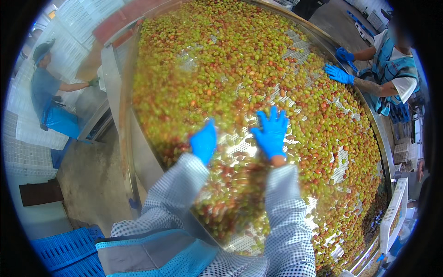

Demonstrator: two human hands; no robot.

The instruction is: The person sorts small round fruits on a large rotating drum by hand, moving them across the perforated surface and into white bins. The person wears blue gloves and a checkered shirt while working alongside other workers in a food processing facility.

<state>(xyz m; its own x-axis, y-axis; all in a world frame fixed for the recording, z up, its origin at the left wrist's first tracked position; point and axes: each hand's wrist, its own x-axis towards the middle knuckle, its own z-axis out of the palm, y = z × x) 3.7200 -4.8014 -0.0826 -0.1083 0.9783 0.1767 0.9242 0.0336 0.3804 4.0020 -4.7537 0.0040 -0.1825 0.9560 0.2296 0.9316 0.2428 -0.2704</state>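
Note:
Green and reddish grape-like fruits (249, 52) lie loose over a wide perforated metal table (341, 166). My right hand (272, 133), in a blue glove, lies palm down on the fruit with its fingers spread. To its left, my left hand (204, 141), gloved in blue too, is over the fruit beside a bare patch of the perforated surface. It is blurred, and its fingers are seen edge-on; whether it holds any fruit cannot be told. Both sleeves are checked cloth.
A metal rim (380, 138) borders the table. Across it, a co-worker's blue-gloved hand (339, 74) reaches over the fruit. Another person (48, 90) stands at the left by stacked white crates (38, 128). Blue crates (67, 247) are at lower left, a white crate (392, 216) at right.

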